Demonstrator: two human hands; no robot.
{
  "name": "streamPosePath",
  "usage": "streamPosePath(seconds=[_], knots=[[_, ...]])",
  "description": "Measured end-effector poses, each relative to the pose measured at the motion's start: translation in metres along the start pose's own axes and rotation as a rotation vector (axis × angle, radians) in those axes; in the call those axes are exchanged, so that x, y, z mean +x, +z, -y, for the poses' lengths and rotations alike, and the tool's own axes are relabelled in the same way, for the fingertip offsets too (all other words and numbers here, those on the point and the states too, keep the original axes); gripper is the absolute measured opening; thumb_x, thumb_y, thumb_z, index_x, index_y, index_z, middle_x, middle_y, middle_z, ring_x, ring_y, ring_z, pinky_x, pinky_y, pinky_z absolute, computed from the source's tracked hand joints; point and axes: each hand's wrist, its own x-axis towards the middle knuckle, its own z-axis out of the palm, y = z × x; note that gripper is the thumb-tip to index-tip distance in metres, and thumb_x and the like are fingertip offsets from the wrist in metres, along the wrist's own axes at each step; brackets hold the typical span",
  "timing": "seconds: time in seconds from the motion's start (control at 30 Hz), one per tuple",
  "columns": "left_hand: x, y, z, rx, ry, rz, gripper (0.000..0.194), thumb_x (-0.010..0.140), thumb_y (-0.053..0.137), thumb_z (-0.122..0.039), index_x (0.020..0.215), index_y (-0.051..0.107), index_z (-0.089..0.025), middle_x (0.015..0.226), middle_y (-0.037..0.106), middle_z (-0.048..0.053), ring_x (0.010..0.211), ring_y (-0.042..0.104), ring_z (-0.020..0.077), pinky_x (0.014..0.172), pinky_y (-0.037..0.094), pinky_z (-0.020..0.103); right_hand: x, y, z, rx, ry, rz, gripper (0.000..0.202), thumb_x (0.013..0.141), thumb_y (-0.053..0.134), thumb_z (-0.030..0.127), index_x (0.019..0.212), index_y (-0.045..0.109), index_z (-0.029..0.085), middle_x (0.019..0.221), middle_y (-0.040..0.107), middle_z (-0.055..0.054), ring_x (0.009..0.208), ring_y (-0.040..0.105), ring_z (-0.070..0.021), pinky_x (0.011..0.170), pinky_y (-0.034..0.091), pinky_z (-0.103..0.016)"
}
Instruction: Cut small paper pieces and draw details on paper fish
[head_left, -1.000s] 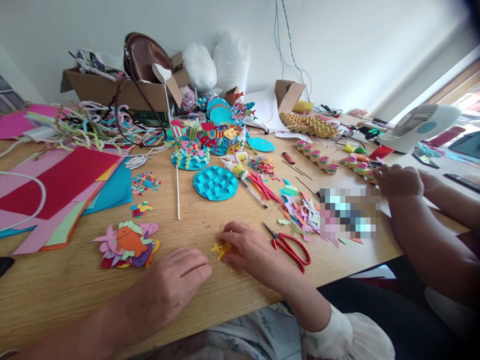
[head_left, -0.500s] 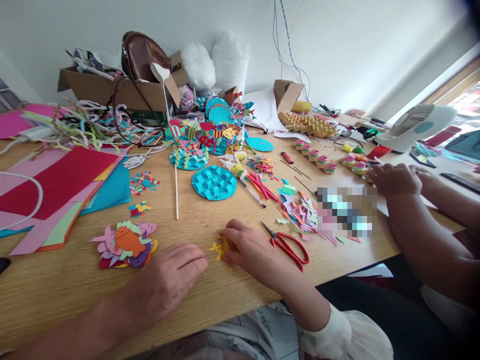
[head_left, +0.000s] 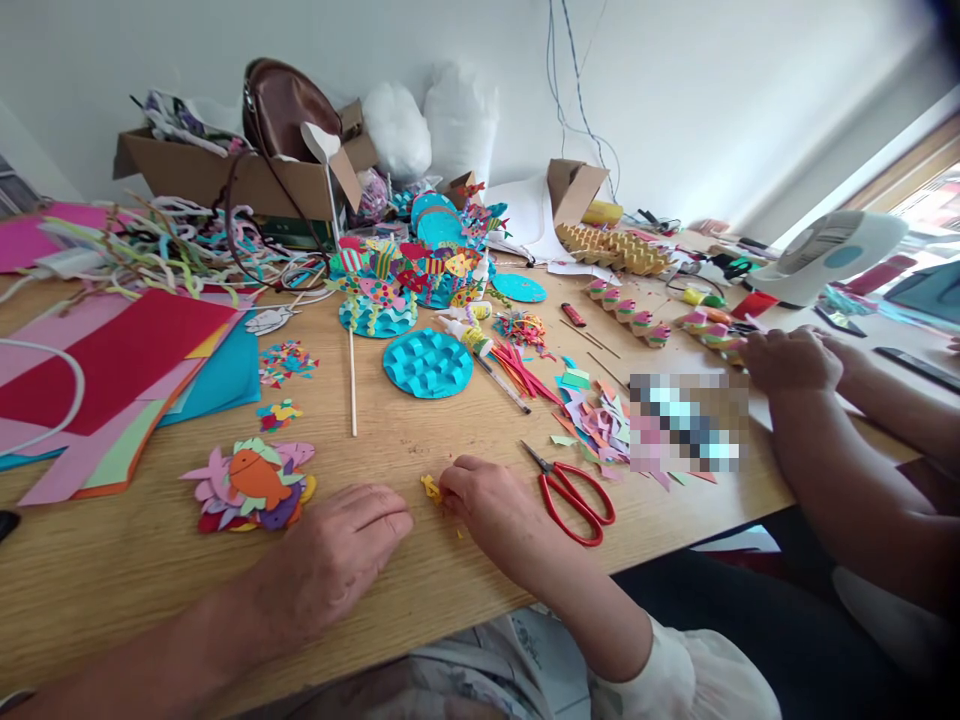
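Note:
My right hand [head_left: 487, 505] is low on the table, its bent fingers closed round yellow paper scraps [head_left: 430, 488]; a few poke out on the left of the fingertips. My left hand [head_left: 349, 545] rests on the wood with loosely bent fingers, holding nothing that I can see. Left of it lies a pile of paper fish [head_left: 259, 485], an orange one on top. Red-handled scissors [head_left: 576, 500] lie beside my right hand, blades pointing away. Beyond both hands sits a blue, wavy paper disc [head_left: 428, 364].
Mixed paper offcuts [head_left: 600, 420] lie right of centre. Coloured sheets [head_left: 127, 365] are stacked at left, near confetti [head_left: 287, 364] and a white stick [head_left: 353, 390]. Decorated blue fish pieces [head_left: 382, 290] stand behind. Another person's hands and arms [head_left: 799, 365] reach in from the right.
My right hand has drawn slightly down and its fingers have closed more over the yellow scraps, so fewer show. My left hand stays almost still.

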Motion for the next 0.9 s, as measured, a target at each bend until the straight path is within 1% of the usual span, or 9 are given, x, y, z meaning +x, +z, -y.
streamPosePath(seconds=[0.13,0.2,0.27,0.37,0.47,0.63,0.83,0.9], knots=[[0.000,0.002,0.001,-0.023,-0.015,0.009,0.025,0.089,0.035,-0.010,0.095,0.059,-0.015,0.089,0.067,0.006,0.084,0.063,0.0155,0.077,0.052,0.026,-0.001,0.004,0.002,-0.122,0.011,0.023,0.017,0.082,0.047,0.005,0.085,0.060,0.014,0.081,0.061,-0.006,0.070,0.058,-0.0153,0.056,0.033,-0.024],[-0.002,0.004,0.001,-0.044,-0.027,0.022,0.024,0.089,0.036,-0.010,0.096,0.058,-0.016,0.091,0.067,0.006,0.085,0.062,0.0155,0.078,0.051,0.026,-0.002,0.003,0.002,-0.127,0.013,0.045,0.018,0.083,0.046,0.004,0.087,0.059,0.014,0.084,0.062,-0.007,0.074,0.059,-0.0161,0.059,0.034,-0.024],[-0.005,0.005,0.002,-0.058,-0.038,0.025,0.023,0.089,0.038,-0.009,0.097,0.058,-0.016,0.091,0.066,0.006,0.086,0.062,0.0155,0.078,0.051,0.027,-0.003,0.001,0.000,-0.077,0.034,0.036,0.016,0.084,0.046,0.006,0.088,0.059,0.014,0.087,0.062,-0.006,0.076,0.059,-0.0158,0.061,0.035,-0.024],[-0.007,0.006,0.004,-0.065,-0.043,0.025,0.022,0.088,0.038,-0.009,0.098,0.057,-0.016,0.091,0.066,0.006,0.086,0.062,0.0156,0.078,0.051,0.027,-0.002,-0.003,-0.002,0.029,0.086,-0.039,0.012,0.085,0.049,0.010,0.089,0.059,0.015,0.087,0.062,-0.005,0.077,0.058,-0.0146,0.063,0.036,-0.022],[-0.008,0.006,0.005,-0.065,-0.048,0.019,0.023,0.089,0.038,-0.009,0.098,0.058,-0.016,0.091,0.066,0.006,0.086,0.062,0.0157,0.077,0.051,0.027,0.003,-0.004,-0.001,0.062,0.070,-0.099,0.012,0.086,0.050,0.010,0.088,0.060,0.015,0.086,0.062,-0.005,0.077,0.057,-0.0141,0.064,0.036,-0.022],[-0.007,0.006,0.006,-0.083,-0.083,0.002,0.025,0.090,0.036,-0.012,0.095,0.059,-0.017,0.088,0.066,0.006,0.084,0.062,0.0148,0.075,0.051,0.026,0.008,-0.004,0.002,0.123,-0.023,-0.058,0.014,0.086,0.053,0.014,0.084,0.066,0.016,0.087,0.063,-0.005,0.079,0.059,-0.0132,0.067,0.039,-0.020],[-0.008,0.005,0.007,-0.109,-0.119,0.012,0.025,0.090,0.037,-0.011,0.096,0.060,-0.017,0.091,0.066,0.006,0.086,0.062,0.0144,0.076,0.051,0.025,-0.006,-0.020,-0.002,0.172,-0.026,-0.062,0.012,0.086,0.055,0.015,0.088,0.067,0.018,0.094,0.063,-0.005,0.085,0.060,-0.0137,0.072,0.041,-0.020],[-0.009,0.007,0.007,-0.102,-0.126,0.017,0.025,0.089,0.036,-0.011,0.096,0.060,-0.017,0.091,0.066,0.006,0.086,0.062,0.0145,0.076,0.051,0.026,-0.010,-0.021,-0.004,0.173,-0.021,-0.097,0.014,0.087,0.054,0.014,0.088,0.067,0.017,0.093,0.064,-0.005,0.085,0.060,-0.0140,0.073,0.041,-0.021]])
